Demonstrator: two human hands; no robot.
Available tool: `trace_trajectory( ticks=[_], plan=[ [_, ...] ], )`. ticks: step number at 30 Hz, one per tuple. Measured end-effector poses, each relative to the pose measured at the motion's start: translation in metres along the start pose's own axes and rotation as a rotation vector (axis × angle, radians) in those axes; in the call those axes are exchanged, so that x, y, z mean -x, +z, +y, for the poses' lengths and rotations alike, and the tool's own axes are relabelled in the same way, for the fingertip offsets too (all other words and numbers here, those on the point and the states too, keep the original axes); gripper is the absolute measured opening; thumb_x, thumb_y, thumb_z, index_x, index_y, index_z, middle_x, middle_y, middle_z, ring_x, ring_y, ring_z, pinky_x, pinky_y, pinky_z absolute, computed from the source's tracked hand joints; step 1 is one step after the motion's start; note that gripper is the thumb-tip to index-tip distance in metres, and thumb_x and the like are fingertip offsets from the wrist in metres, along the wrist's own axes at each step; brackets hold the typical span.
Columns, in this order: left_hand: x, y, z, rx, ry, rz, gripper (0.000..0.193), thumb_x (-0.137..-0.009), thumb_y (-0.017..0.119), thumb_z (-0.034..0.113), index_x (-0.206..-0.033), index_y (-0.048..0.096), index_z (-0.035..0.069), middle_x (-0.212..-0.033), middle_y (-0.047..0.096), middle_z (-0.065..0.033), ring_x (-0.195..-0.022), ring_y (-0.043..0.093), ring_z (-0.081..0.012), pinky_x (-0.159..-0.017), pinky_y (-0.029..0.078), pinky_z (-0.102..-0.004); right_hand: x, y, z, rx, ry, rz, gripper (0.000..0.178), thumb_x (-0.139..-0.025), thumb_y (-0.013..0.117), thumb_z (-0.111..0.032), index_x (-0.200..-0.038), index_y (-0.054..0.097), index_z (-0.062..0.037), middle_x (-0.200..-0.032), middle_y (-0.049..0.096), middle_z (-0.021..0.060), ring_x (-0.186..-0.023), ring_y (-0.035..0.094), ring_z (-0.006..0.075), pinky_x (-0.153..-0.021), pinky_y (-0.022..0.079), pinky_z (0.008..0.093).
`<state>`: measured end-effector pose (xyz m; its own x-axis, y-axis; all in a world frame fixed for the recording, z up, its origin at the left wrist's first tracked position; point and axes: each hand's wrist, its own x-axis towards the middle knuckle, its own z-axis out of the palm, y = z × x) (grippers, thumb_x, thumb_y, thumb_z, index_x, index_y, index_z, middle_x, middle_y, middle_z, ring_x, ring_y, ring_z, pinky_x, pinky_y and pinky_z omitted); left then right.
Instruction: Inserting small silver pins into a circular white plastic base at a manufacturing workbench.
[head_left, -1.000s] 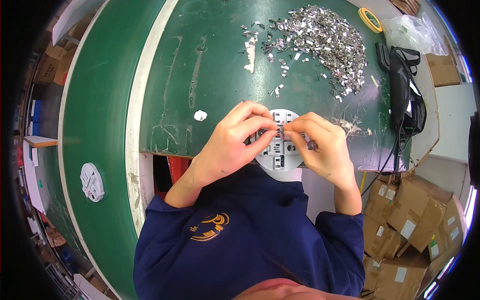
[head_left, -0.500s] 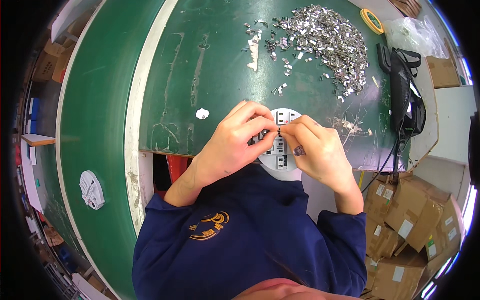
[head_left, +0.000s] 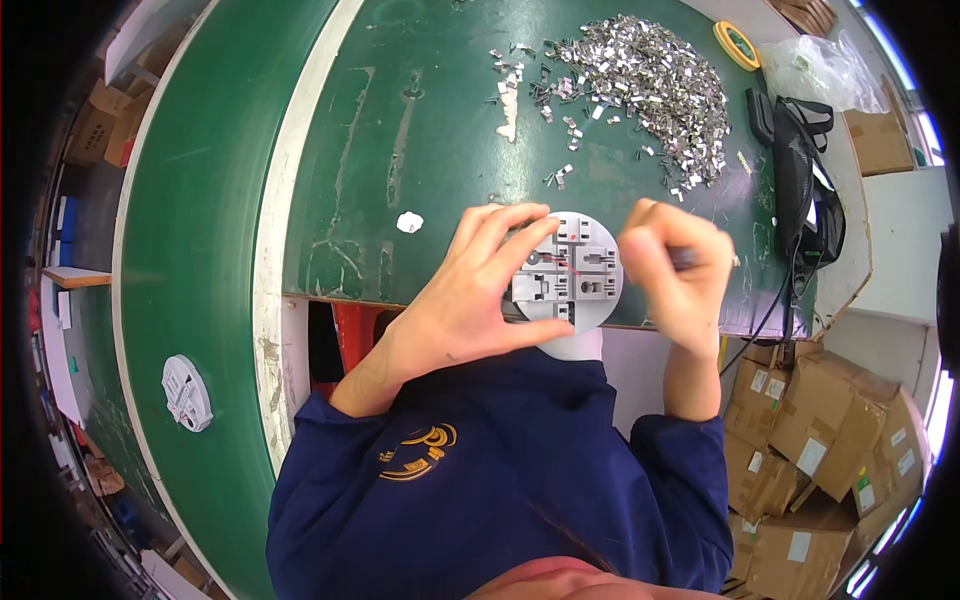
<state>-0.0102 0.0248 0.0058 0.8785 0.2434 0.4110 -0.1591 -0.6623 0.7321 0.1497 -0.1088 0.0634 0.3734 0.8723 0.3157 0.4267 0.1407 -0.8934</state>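
A round white plastic base point(head_left: 597, 268) with moulded slots, small metal parts and a thin red wire lies at the table's front edge. My left hand point(head_left: 470, 285) grips it from the left, fingertips on the upper rim and thumb at the lower edge. Just right of the base, my right hand point(head_left: 680, 265) is raised and closed, apart from it. Something small and dark grey shows inside that fist, too hidden to name. Farther back lies a big heap of small metal clips point(head_left: 660, 90), with several loose ones point(head_left: 560, 177) nearer me.
On the green belt point(head_left: 215, 230) at left sits another round white base point(head_left: 187, 393). A white scrap point(head_left: 408, 222) lies on the table. Toward the right are a yellow tape roll point(head_left: 737, 45), a clear plastic bag point(head_left: 825, 72), a black bag point(head_left: 805, 190) and cardboard boxes point(head_left: 820, 420).
My hands, which met over the base, have parted. The right one moved right and closed; the left spread around the base's side. The base on the belt slid slightly toward me.
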Motion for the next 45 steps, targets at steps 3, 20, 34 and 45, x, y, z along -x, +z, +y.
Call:
trace_trajectory(
  ticks=[3, 20, 34, 45],
  plan=[
    [0.004, 0.008, 0.002, -0.062, -0.029, -0.053, 0.095, -0.065, 0.088, 0.034, -0.141, 0.044, -0.001, -0.142, 0.044, -0.0161, -0.128, 0.041, -0.0359, -0.107, 0.034, -0.0461, -0.006, 0.007, 0.001, -0.328, -0.040, 0.086, 0.043, -0.100, 0.052, -0.006, -0.059, 0.046, -0.0003, -0.055, 0.046, 0.0037, -0.047, 0.042, 0.0117, -0.045, 0.034, 0.0300],
    [0.007, 0.012, -0.001, -0.175, -0.014, -0.103, 0.104, -0.067, 0.086, 0.044, -0.143, 0.037, -0.007, -0.144, 0.039, -0.0199, -0.130, 0.039, -0.0372, -0.108, 0.032, -0.0490, -0.018, 0.048, 0.012, -0.422, 0.023, 0.229, 0.052, -0.109, 0.037, -0.026, -0.060, 0.034, -0.0074, -0.051, 0.032, 0.0013, -0.043, 0.023, 0.0095, -0.041, 0.021, 0.0287],
    [0.008, 0.011, -0.004, -0.149, -0.033, -0.070, 0.102, -0.069, 0.085, 0.041, -0.143, 0.037, -0.009, -0.146, 0.038, -0.0216, -0.132, 0.037, -0.0380, -0.109, 0.033, -0.0475, -0.050, -0.009, 0.029, 0.373, 0.048, 0.046, 0.016, -0.091, 0.067, -0.011, -0.080, 0.066, -0.0002, -0.076, 0.061, 0.0062, -0.055, 0.051, 0.0116, -0.049, 0.037, 0.0262],
    [-0.009, 0.002, -0.005, 0.026, -0.121, 0.226, 0.061, -0.078, 0.082, 0.021, -0.129, 0.057, -0.001, -0.130, 0.057, -0.0137, -0.116, 0.053, -0.0273, -0.098, 0.043, -0.0371, -0.034, -0.007, 0.024, 0.387, 0.090, -0.065, 0.013, -0.078, 0.073, 0.000, -0.090, 0.070, -0.0028, -0.087, 0.066, 0.0020, -0.052, 0.039, 0.0041, -0.048, 0.027, 0.0221]
  ],
)
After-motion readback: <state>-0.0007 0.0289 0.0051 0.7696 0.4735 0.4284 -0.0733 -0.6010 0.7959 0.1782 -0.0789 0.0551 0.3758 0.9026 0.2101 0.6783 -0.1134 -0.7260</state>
